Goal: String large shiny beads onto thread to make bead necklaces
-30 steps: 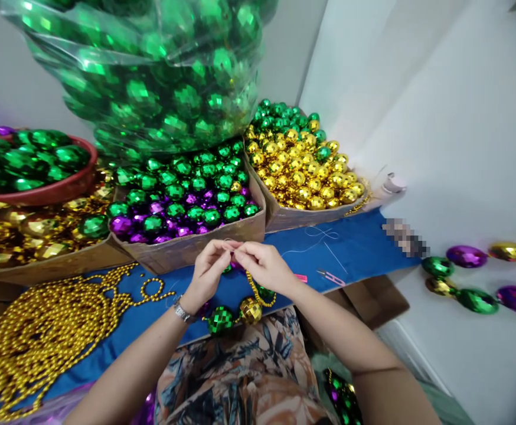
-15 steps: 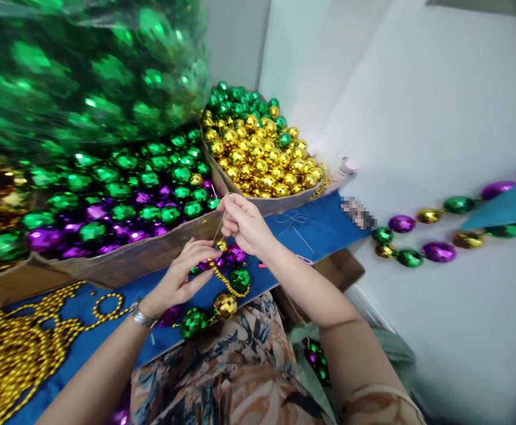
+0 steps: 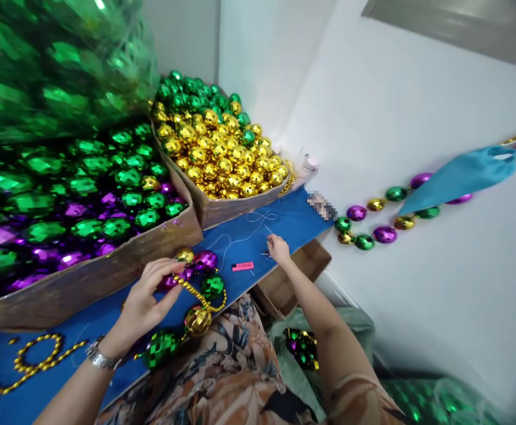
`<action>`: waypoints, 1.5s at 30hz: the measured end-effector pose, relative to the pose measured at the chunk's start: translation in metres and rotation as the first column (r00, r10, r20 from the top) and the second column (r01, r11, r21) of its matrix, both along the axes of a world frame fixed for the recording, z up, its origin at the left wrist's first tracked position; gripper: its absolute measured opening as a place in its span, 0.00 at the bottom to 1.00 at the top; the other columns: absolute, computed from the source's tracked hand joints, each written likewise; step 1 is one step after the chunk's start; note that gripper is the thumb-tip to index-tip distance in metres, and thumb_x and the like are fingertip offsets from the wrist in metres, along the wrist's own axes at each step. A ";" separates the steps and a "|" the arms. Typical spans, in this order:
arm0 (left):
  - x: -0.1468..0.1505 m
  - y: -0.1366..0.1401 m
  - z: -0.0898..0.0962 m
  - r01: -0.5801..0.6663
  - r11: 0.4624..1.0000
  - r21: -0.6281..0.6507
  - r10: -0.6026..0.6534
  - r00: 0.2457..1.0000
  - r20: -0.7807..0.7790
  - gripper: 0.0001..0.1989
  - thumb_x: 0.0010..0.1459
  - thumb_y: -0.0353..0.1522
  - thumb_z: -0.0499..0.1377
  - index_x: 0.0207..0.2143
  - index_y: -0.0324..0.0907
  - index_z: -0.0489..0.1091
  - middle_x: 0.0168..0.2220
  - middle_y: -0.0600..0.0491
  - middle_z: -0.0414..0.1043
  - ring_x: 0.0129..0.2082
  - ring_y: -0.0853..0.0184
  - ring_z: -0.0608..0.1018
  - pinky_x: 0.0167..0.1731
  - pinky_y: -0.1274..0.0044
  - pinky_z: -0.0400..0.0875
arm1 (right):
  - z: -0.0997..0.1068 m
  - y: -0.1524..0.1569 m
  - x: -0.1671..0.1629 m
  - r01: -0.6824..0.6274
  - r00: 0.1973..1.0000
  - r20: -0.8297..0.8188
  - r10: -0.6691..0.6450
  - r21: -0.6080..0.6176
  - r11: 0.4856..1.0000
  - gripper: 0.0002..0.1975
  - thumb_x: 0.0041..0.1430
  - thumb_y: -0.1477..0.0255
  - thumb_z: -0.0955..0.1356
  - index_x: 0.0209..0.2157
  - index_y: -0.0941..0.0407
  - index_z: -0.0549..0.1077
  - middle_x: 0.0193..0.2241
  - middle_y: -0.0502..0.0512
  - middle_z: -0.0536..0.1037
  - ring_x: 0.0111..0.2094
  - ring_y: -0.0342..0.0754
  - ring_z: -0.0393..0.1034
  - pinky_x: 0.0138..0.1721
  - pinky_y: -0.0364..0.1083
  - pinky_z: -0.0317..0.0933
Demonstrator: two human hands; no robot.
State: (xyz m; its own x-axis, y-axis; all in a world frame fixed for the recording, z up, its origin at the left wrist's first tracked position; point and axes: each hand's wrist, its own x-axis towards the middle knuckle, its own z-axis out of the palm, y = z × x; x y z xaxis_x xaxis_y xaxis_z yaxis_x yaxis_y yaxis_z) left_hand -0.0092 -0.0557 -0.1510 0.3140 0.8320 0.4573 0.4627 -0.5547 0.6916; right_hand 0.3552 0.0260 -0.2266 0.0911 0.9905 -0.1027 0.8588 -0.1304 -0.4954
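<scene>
My left hand [image 3: 152,298], a metal watch at its wrist, pinches a string of small gold beads [image 3: 191,289] between thumb and fingers. Around that string lie large faceted balls on a strand: a purple ball [image 3: 205,260], a green ball [image 3: 212,287] and a gold ball [image 3: 198,320]. Over the blue tabletop [image 3: 235,229] my right hand [image 3: 278,249] is closed on small scissors; only a dark tip [image 3: 265,254] shows, the handles being hidden. A thin needle [image 3: 268,229] shows beside the fingers. White thread [image 3: 260,217] lies looped behind the hand.
A small pink bar with a dark end [image 3: 242,266] lies between my hands. Cardboard boxes hold green and purple balls [image 3: 85,189] and gold balls [image 3: 222,159]. A bag of green balls [image 3: 58,65] stands behind. A bead necklace with blue cloth [image 3: 457,180] is at the right.
My right hand has left the left hand and the beads and moved right, down to the scissors on the table. The view has swung right. My left hand stays at the gold string.
</scene>
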 end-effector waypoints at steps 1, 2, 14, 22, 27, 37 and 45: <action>0.000 0.000 -0.001 -0.012 1.000 -0.016 0.012 1.000 0.019 0.16 0.58 0.28 0.59 0.49 0.45 0.67 0.46 0.49 0.70 0.50 0.60 0.71 0.52 0.65 0.66 | -0.008 -0.004 0.011 0.017 0.999 0.047 -0.016 -0.018 1.000 0.11 0.63 0.72 0.64 0.45 0.60 0.72 0.42 0.60 0.75 0.44 0.49 0.70 0.49 0.50 0.61; -0.001 0.000 -0.002 -0.027 0.999 -0.036 0.028 0.999 0.035 0.16 0.58 0.29 0.59 0.49 0.45 0.67 0.47 0.49 0.70 0.51 0.60 0.71 0.52 0.64 0.66 | -0.014 -0.009 0.019 0.021 0.996 0.084 -0.018 -0.034 0.999 0.11 0.62 0.71 0.65 0.45 0.60 0.72 0.44 0.60 0.75 0.46 0.50 0.69 0.51 0.51 0.60; 0.006 -0.003 0.003 -0.046 0.973 -0.226 0.081 0.986 0.149 0.21 0.57 0.30 0.60 0.54 0.46 0.66 0.53 0.47 0.69 0.52 0.60 0.73 0.51 0.69 0.69 | -0.006 -0.041 -0.026 -0.155 0.978 -0.142 0.153 -0.003 0.988 0.16 0.69 0.68 0.55 0.48 0.57 0.69 0.37 0.60 0.74 0.39 0.49 0.69 0.40 0.47 0.63; 0.007 -0.006 0.007 0.046 0.973 -0.226 -0.008 0.986 0.166 0.26 0.58 0.30 0.60 0.59 0.48 0.62 0.59 0.46 0.65 0.58 0.58 0.68 0.58 0.63 0.63 | 0.074 -0.037 -0.125 -0.651 0.427 -0.852 0.303 -0.057 0.757 0.23 0.62 0.52 0.62 0.48 0.56 0.65 0.25 0.44 0.66 0.18 0.35 0.56 0.18 0.36 0.52; 0.003 -0.008 0.003 0.078 0.970 -0.230 -0.032 0.980 0.197 0.28 0.58 0.29 0.60 0.61 0.49 0.60 0.60 0.46 0.63 0.60 0.57 0.67 0.59 0.62 0.62 | 0.097 -0.034 -0.142 -0.716 0.469 -0.596 0.651 0.175 0.676 0.20 0.58 0.58 0.68 0.46 0.58 0.72 0.33 0.52 0.74 0.29 0.41 0.67 0.33 0.42 0.63; 0.001 -0.009 0.009 0.077 0.981 -0.176 -0.052 0.988 0.145 0.30 0.58 0.28 0.59 0.62 0.48 0.59 0.60 0.46 0.63 0.60 0.57 0.66 0.60 0.61 0.61 | 0.111 -0.035 -0.143 -0.713 0.563 -0.385 0.731 0.221 0.666 0.15 0.63 0.61 0.65 0.44 0.58 0.73 0.29 0.50 0.76 0.28 0.42 0.68 0.29 0.39 0.58; 0.006 -0.007 0.015 0.081 0.991 -0.103 -0.078 0.996 0.038 0.32 0.56 0.24 0.58 0.62 0.49 0.58 0.59 0.47 0.64 0.59 0.57 0.67 0.58 0.60 0.63 | 0.118 -0.037 -0.147 -0.777 0.486 -0.305 0.819 0.276 0.565 0.10 0.63 0.65 0.65 0.39 0.57 0.74 0.29 0.51 0.77 0.28 0.42 0.69 0.30 0.39 0.56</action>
